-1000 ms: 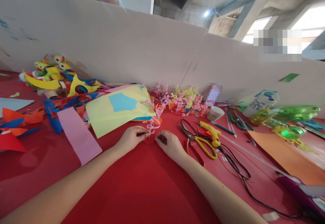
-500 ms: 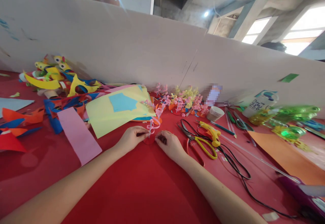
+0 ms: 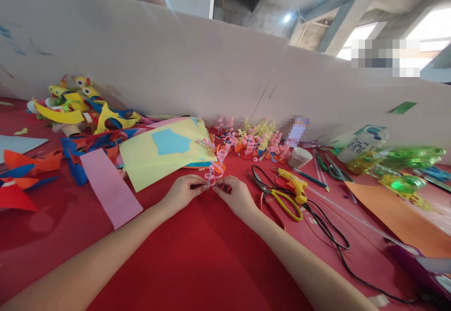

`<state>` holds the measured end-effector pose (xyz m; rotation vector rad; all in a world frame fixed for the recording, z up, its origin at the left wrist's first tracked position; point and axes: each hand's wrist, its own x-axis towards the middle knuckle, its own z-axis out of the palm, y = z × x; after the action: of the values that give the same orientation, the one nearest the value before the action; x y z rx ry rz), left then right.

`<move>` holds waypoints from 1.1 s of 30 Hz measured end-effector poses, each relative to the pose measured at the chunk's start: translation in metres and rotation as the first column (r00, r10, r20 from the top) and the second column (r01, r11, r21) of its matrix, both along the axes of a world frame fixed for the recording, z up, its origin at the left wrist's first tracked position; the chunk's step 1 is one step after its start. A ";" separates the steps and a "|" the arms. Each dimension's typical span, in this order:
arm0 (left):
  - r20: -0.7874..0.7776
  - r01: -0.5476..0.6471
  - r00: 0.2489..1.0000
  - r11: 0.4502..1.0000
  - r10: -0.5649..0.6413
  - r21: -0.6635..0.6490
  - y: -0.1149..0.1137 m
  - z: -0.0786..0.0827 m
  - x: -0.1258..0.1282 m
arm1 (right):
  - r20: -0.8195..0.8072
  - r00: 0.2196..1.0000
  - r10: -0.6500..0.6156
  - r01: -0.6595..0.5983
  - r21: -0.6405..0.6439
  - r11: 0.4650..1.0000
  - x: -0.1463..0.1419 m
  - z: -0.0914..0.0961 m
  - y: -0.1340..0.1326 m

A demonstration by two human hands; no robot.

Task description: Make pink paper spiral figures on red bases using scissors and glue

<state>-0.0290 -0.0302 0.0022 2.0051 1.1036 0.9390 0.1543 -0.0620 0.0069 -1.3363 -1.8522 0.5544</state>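
Note:
Between my two hands stands a curled pink paper spiral point(image 3: 211, 174), wound about what looks like a thin pale stem. My left hand point(image 3: 185, 191) is closed, its thumb and fingertips pinching the spiral's lower end. From the other side, my right hand point(image 3: 237, 194) is closed too, its fingertips on the same low part. The fingers hide the spot where they meet. Just behind are more pink and yellow paper spirals point(image 3: 260, 139), some on orange bases. A yellow paper sheet point(image 3: 141, 165) with a blue paper piece point(image 3: 171, 142) on it lies beyond my left hand.
Right of my right hand lie yellow-and-red-handled scissors point(image 3: 287, 206), a yellow glue gun point(image 3: 296, 185) with a black cord, a paper cup point(image 3: 299, 157) and a pencil point(image 3: 313, 179). A pink paper strip point(image 3: 111, 189) lies left. A white panel point(image 3: 176, 66) walls off the back.
My right hand has moved left and slightly up, bringing its fingertips to the spiral's lower end beside my left fingertips. My left hand has stayed almost in place, still pinching.

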 end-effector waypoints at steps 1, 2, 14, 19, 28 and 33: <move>-0.005 0.008 1.000 1.000 -0.008 -0.002 0.000 0.000 0.000 | -0.015 1.000 -0.011 0.011 0.010 1.000 -0.002 0.001 0.001; -0.009 0.015 1.000 1.000 -0.015 -0.002 0.000 0.000 -0.001 | -0.030 0.999 -0.020 0.020 0.021 1.000 -0.004 0.002 0.002; 0.008 0.029 1.000 1.000 -0.029 -0.011 0.000 -0.001 0.001 | -0.155 0.987 -0.030 0.038 0.047 0.998 -0.013 -0.001 0.006; 0.014 0.026 1.000 1.000 -0.026 -0.009 0.001 -0.002 -0.001 | -0.174 0.984 -0.027 0.037 0.055 0.998 -0.015 -0.005 0.008; 0.017 0.030 0.999 1.000 -0.030 -0.003 -0.001 -0.003 0.000 | -0.177 0.984 -0.023 0.037 0.076 0.996 -0.016 -0.009 0.006; 0.015 0.030 0.999 1.000 -0.030 -0.004 -0.001 -0.002 0.000 | -0.178 0.984 -0.020 0.037 0.090 0.995 -0.016 -0.010 0.006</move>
<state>-0.0291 -0.0310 0.0006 2.0032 1.0639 0.9338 0.1380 -0.0562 -0.0035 -1.2104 -1.6910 0.5470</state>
